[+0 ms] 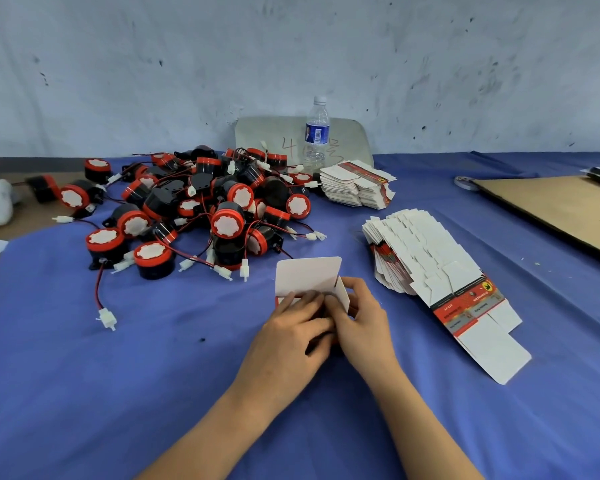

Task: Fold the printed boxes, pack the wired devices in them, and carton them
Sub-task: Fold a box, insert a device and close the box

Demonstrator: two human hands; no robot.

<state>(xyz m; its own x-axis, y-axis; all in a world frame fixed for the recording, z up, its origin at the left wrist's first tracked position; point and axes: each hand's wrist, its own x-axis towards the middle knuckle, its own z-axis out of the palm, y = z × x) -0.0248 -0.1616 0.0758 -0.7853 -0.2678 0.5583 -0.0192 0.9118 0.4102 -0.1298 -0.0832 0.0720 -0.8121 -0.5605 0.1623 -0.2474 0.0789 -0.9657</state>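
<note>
The person holds one printed box (307,277) low over the blue cloth (118,375), close in front of the body, so that both hands can work on it. The left hand (290,329) has its fingers bent over the near edge and clamps it steady. The right hand (362,320) pinches the side flap, probably to tuck it in. The large white flap stands up, not yet closed. The wired devices (201,206) lie heaped just behind, and the flat box blanks (426,251) are fanned at the right, both within easy reach.
</note>
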